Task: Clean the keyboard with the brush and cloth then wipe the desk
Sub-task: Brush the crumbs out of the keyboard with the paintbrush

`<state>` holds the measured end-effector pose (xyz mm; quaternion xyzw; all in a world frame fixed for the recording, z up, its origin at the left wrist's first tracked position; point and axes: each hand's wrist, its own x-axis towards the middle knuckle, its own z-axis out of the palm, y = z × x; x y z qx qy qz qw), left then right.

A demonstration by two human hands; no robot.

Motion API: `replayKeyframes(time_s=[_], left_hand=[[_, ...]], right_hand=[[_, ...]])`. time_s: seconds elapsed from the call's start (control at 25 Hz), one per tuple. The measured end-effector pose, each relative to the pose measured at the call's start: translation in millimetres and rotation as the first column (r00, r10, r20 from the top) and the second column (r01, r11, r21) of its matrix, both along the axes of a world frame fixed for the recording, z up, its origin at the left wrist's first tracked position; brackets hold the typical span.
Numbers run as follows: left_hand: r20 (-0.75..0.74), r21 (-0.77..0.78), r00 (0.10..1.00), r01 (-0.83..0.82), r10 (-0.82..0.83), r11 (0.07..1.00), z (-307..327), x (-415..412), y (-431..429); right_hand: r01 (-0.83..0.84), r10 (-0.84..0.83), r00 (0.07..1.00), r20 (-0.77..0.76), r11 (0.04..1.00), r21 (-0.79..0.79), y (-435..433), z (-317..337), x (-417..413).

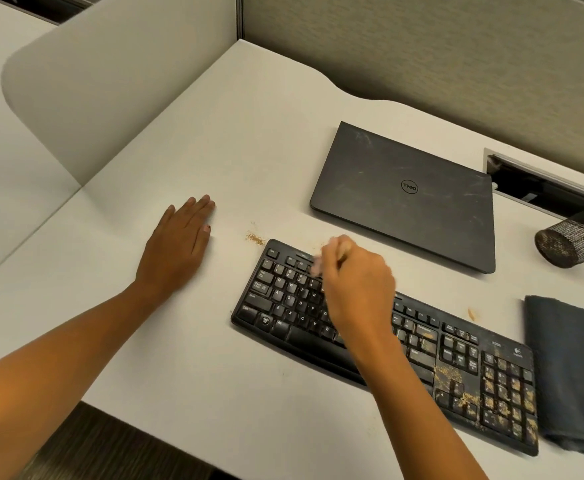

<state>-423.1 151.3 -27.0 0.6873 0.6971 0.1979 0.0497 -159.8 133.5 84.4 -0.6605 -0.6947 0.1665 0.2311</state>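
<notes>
Right hand gripping blurred brush, keyboard middle hidden

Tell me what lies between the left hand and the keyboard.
In the head view, bare desk and a patch of brown crumbs beside the keyboard.

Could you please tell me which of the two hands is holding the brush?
The right hand, gripping the brush over the keyboard's left half; the left hand lies flat and empty on the desk.

Black keyboard speckled with tan crumbs, dark grey folded cloth, scuffed charcoal Dell laptop, off-white desk, dark mesh pen cup
</notes>
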Motion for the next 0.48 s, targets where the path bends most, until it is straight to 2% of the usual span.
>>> replayKeyframes(time_s=[0.08, 0.2, 0.24, 0.28, 0.32, 0.4, 0.44, 0.48], left_hand=[[0.002, -0.001, 1.0, 0.005, -0.005, 1.0, 0, 0, 0], [0.003, -0.001, 1.0, 0.002, -0.002, 1.0, 1, 1, 0], [0.001, 0.001, 1.0, 0.004, -0.004, 1.0, 1, 1, 0], [-0.001, 0.001, 1.0, 0.005, -0.005, 1.0, 2, 1, -1], [-0.003, 0.002, 1.0, 0.004, -0.004, 1.0, 2, 1, -1], [-0.002, 0.003, 1.0, 0.0, 0.0, 1.0, 1, 0, 0], [-0.002, 0.004, 1.0, 0.0, 0.0, 1.0, 0, 0, 0], [-0.005, 0.007, 1.0, 0.0, 0.0, 1.0, 0, 0, 0]], right_hand=[[0.09, -0.09, 0.996, 0.018, 0.996, 0.026, 5, 4, 7], [-0.064, 0.022, 0.939, -0.342, 0.992, -0.111, 5, 5, -6], [-0.076, 0.008, 0.922, -0.386, 0.984, -0.161, 2, 4, -9], [-0.046, -0.023, 0.934, -0.357, 0.982, -0.184, 0, 5, -10], [0.017, -0.064, 0.963, -0.262, 0.984, -0.178, 0, 5, -9], [0.145, -0.147, 0.989, -0.027, 0.987, -0.065, 0, 10, -8], [0.131, -0.132, 0.99, -0.04, 0.991, -0.028, 2, 11, -9], [0.065, -0.067, 0.988, -0.14, 0.998, -0.022, 4, 11, -10]])
